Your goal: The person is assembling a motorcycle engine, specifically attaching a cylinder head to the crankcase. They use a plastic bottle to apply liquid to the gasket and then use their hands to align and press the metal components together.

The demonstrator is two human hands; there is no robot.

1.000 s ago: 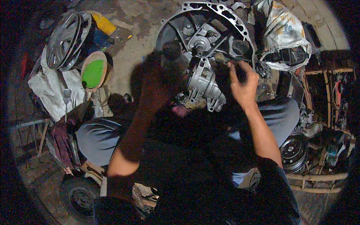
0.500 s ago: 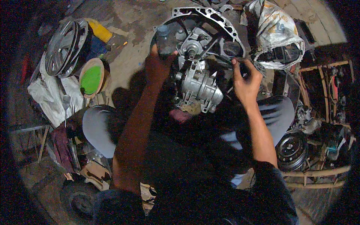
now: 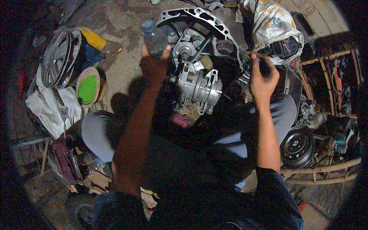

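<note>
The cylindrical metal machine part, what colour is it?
The metal part is silvery grey, best seen in the head view.

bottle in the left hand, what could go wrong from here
The bottle is held up beside the metal housing; a slipping grip might drop it onto the housing, though what it contains is too dark to tell. The right hand has its fingertips together; if they pinch something small, which is unclear, it could fall among the parts. The silver cylindrical part lies between both forearms, so a lowered arm might knock it.
</note>
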